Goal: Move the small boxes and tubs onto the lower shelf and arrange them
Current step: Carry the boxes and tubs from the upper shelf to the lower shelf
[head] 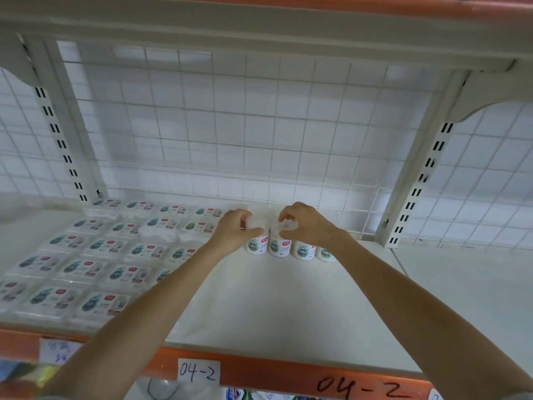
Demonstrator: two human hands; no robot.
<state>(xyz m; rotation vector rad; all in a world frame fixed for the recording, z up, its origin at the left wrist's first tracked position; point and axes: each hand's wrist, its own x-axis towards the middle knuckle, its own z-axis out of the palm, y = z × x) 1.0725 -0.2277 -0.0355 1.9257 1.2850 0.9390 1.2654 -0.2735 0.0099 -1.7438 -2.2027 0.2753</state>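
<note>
White tubs mid-frame on the shelf (288, 307), left hand (235, 228) curled around one tub (256, 246), right hand (305, 223) gripping its neighbour (279, 247), boxes (86, 267) lower left.

The left hand (234, 226) is covering the top of the leftmost small white round tub (256, 247), and the right hand (302, 223) is covering the lid of the white tub beside it (279, 248). The tub at the row's 3 o'clock end (326, 254) is showing only partly behind the right forearm. Print on the flat clear-wrapped white boxes (86, 268) is blurring beyond reading. At 7 o'clock, the handwritten paper label (56, 351) is smearing illegibly, and the coloured packs (245, 395) at 6 o'clock are being cut by the bottom edge.
</note>
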